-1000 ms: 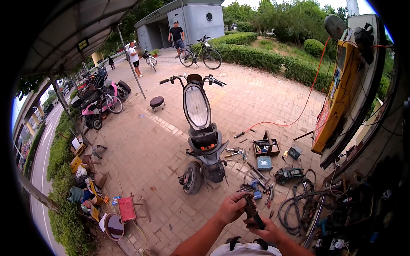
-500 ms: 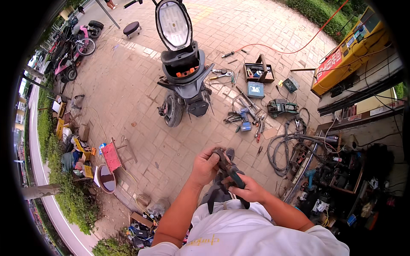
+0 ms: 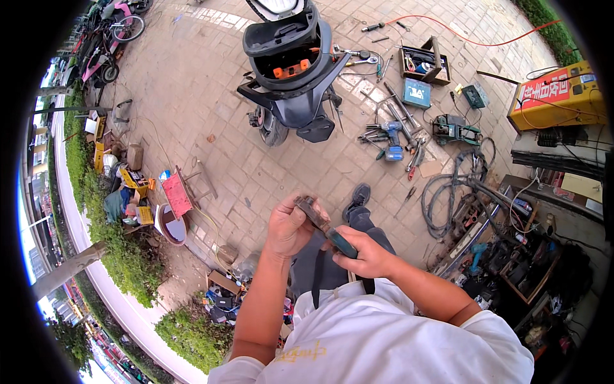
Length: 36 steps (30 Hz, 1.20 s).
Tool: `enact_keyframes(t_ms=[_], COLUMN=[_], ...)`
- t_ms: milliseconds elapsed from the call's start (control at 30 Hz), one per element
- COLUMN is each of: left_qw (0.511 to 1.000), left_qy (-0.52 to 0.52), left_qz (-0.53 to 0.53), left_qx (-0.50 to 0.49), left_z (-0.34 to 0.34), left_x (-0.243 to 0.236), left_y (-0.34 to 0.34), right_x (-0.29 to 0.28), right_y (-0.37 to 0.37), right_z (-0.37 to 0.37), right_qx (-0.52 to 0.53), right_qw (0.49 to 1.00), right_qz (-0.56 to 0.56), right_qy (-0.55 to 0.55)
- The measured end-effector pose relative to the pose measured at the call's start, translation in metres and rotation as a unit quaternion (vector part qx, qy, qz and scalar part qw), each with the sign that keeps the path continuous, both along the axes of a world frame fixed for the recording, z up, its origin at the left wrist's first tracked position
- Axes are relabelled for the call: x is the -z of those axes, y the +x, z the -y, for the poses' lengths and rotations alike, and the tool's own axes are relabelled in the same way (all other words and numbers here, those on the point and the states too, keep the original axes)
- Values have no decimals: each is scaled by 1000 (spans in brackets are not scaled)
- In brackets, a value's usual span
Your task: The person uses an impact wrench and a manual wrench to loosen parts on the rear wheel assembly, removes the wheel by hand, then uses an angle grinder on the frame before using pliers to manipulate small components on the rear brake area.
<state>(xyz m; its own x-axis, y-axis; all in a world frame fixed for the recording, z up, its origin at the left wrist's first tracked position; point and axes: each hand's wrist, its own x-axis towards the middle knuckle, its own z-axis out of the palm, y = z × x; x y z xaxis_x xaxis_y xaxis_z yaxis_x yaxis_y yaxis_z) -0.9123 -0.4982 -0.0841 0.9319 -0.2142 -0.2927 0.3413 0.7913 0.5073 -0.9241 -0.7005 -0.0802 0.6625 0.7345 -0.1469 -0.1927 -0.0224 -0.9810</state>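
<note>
My left hand [image 3: 286,225] is closed around the rusty brown head of a hand tool [image 3: 311,212]. My right hand [image 3: 368,253] grips the same tool by its dark green handle [image 3: 342,243]. The tool slants across in front of my waist; its exact kind does not show clearly. Ahead of me stands a dark grey electric scooter [image 3: 297,99] with its seat raised. Orange parts [image 3: 291,68] show inside its open storage well. Neither hand touches the scooter.
Right of the scooter lie a blue cordless drill [image 3: 393,139], scattered tools, a blue case [image 3: 417,93], an open toolbox [image 3: 440,69] and coiled black hose [image 3: 441,198]. At left are a basin of dark liquid [image 3: 173,229] and a red-topped stool [image 3: 176,194].
The view has shifted, with the scooter now larger and higher in it. My dark shoe and leg show more plainly in front. Both hands keep hold of the tool.
</note>
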Motion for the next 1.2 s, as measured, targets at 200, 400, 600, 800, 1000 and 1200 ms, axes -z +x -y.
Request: enact_keyframes(t_ms=[200,400,600,800,1000,1200], left_qw=[1000,996,992,987,982,979], left_qy=[-12,-81,-105,-127,-155,-166], left_qz=[4,-39,-62,-92,-105,-110], left_qx=[6,-4,42,26,-32,-33], left_z=[-40,-83,-155,-214,-214,-184], left_x=[21,47,70,93,117,147], left_y=[28,49,62,66,64,43], right_x=[9,27,38,39,92,75], right_y=[29,47,44,39,29,28], right_z=[-39,-99,-175,-240,-226,-196], right_qx=[-14,19,73,167,122,100], right_qw=[999,996,990,971,941,963], right_qz=[-25,-50,-18,-156,-314,-245], right_qy=[-28,-76,-122,-66,-45,-61])
